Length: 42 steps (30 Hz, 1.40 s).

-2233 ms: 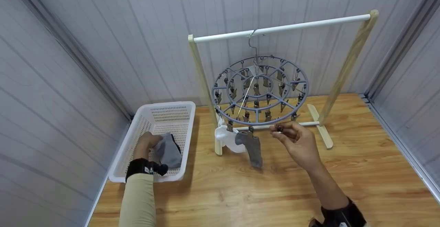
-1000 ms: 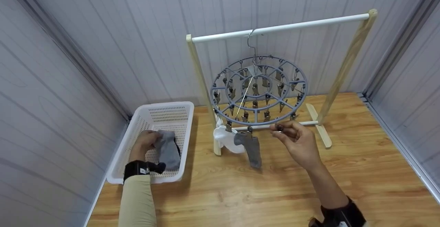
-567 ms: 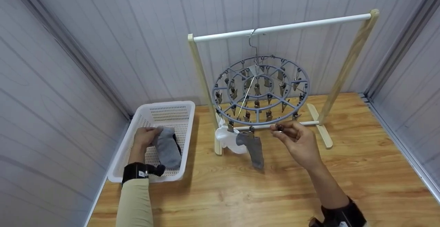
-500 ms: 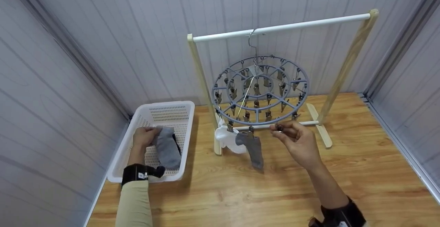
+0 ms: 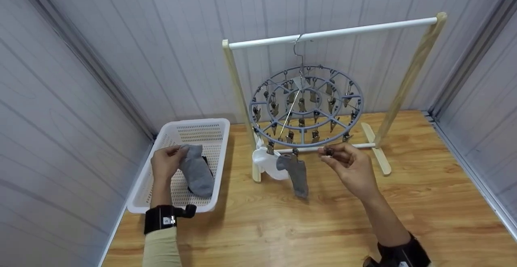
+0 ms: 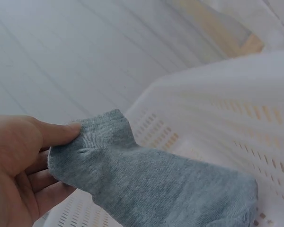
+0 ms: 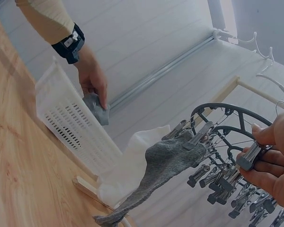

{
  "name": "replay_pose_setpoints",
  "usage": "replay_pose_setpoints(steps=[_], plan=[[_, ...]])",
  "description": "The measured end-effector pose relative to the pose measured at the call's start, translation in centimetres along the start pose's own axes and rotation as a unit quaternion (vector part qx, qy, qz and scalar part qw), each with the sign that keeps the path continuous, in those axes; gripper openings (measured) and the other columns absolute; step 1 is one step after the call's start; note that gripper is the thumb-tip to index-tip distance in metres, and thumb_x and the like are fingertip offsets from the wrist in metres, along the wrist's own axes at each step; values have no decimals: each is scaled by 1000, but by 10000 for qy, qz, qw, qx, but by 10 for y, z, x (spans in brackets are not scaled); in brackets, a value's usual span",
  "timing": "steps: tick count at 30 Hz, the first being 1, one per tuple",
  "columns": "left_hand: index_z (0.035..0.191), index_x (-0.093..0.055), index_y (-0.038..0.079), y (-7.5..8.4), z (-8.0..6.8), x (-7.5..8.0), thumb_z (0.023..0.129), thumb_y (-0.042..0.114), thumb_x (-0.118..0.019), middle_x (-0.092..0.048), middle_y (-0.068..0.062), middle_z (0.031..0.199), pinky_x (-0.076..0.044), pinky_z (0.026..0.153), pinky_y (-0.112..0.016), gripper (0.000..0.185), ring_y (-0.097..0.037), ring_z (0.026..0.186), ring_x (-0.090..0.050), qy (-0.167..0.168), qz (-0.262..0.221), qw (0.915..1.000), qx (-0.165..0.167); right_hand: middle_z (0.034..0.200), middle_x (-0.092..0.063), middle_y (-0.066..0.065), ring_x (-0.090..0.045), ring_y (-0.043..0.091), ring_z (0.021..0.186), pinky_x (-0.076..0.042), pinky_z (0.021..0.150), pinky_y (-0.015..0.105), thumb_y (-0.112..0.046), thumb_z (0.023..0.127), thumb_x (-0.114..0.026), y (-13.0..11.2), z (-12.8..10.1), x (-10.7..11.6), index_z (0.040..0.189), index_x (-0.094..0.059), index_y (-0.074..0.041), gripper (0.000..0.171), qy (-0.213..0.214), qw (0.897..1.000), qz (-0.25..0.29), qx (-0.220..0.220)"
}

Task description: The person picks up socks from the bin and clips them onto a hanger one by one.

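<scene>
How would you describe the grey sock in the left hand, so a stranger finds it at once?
Find the white basket left of the wooden rack. The grey sock is above it, its cuff pinched by the left hand. The other grey sock hangs from a clip instead.

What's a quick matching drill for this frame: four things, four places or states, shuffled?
Things:
1. grey sock
2. second grey sock
3. white cloth
4. metal clip

Places or states:
A. pinched by the right hand
B. hangs clipped at the round hanger's near rim, beside the white cloth
C. gripped by the left hand over the white basket
D. hangs clipped at the rim next to the rack's left post

Pairs: 1-C, 2-B, 3-D, 4-A
</scene>
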<state>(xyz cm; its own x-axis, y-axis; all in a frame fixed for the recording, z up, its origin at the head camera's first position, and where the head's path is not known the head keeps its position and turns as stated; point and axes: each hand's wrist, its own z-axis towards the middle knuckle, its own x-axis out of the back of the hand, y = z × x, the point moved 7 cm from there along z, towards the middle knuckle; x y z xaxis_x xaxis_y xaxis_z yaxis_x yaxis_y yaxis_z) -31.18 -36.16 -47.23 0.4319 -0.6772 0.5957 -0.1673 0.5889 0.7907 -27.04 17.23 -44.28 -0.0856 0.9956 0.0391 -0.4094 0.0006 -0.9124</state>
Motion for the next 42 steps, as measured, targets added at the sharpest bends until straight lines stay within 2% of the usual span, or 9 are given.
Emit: replay_pose_setpoints(steps=[5, 11, 14, 20, 23, 30, 36, 42], plan=[[117, -79, -1, 13, -10, 7, 99, 32, -78, -78, -15, 105, -51, 66, -17, 37, -8, 79, -65, -72, -78, 9999, -100, 110, -77, 21, -77, 24, 101, -61, 89, 38, 5, 93, -77, 3, 1, -1, 113, -71, 6, 21, -7, 9998, 188, -60], [112, -80, -1, 34, -24, 12, 98, 27, -79, -78, -13, 100, -51, 65, -18, 32, -10, 78, -65, -71, -234, 9991, -351, 111, -74, 29, -77, 25, 101, -61, 90, 38, 4, 93, -77, 4, 1, -2, 113, -71, 7, 21, -14, 9994, 319, -138], [112, -81, -1, 43, -35, 12, 98, 26, -79, -78, -13, 99, -53, 65, -19, 29, -11, 78, -67, -37, -376, 9981, -483, 111, -75, 27, -77, 27, 101, -61, 90, 38, 3, 93, -78, 4, 1, -1, 113, -71, 7, 21, -5, 9994, 310, -140], [107, -83, 3, 61, -57, 16, 97, 23, -81, -79, -11, 93, -53, 63, -18, 23, -10, 74, -68, 298, -448, 9956, -761, 109, -77, 22, -76, 34, 102, -61, 90, 38, 4, 93, -78, 2, 1, 1, 113, -70, 8, 22, 12, 9995, 316, -36], [105, -83, 3, 74, -68, 20, 96, 22, -81, -78, -11, 90, -54, 62, -18, 22, -11, 73, -68, 444, -498, 9937, -899, 109, -77, 22, -77, 32, 102, -61, 90, 38, 4, 93, -78, 1, 0, 1, 113, -70, 8, 22, 14, 9994, 350, -2], [106, -83, 4, 105, -91, 26, 94, 15, -83, -79, -9, 88, -55, 60, -18, 16, -13, 72, -70, 721, -635, 9861, -1354, 111, -75, 28, -76, 34, 104, -60, 90, 38, 5, 93, -77, 3, 0, 2, 113, -70, 10, 22, 4, 9989, 461, 53], [103, -83, 3, 128, -109, 30, 92, 10, -85, -80, -7, 87, -54, 60, -16, 14, -12, 69, -70, 961, -744, 9759, -1811, 110, -77, 23, -77, 27, 102, -61, 90, 38, 4, 93, -78, 5, 0, 0, 113, -71, 7, 21, 27, 9991, 430, 21], [101, -83, 1, 143, -123, 25, 91, 5, -85, -80, -9, 87, -53, 60, -15, 11, -12, 67, -69, 918, -958, 9667, -2189, 109, -77, 24, -78, 23, 101, -61, 89, 38, 6, 92, -78, 8, 1, -2, 111, -70, 9, 21, 64, 9990, 444, -18]])
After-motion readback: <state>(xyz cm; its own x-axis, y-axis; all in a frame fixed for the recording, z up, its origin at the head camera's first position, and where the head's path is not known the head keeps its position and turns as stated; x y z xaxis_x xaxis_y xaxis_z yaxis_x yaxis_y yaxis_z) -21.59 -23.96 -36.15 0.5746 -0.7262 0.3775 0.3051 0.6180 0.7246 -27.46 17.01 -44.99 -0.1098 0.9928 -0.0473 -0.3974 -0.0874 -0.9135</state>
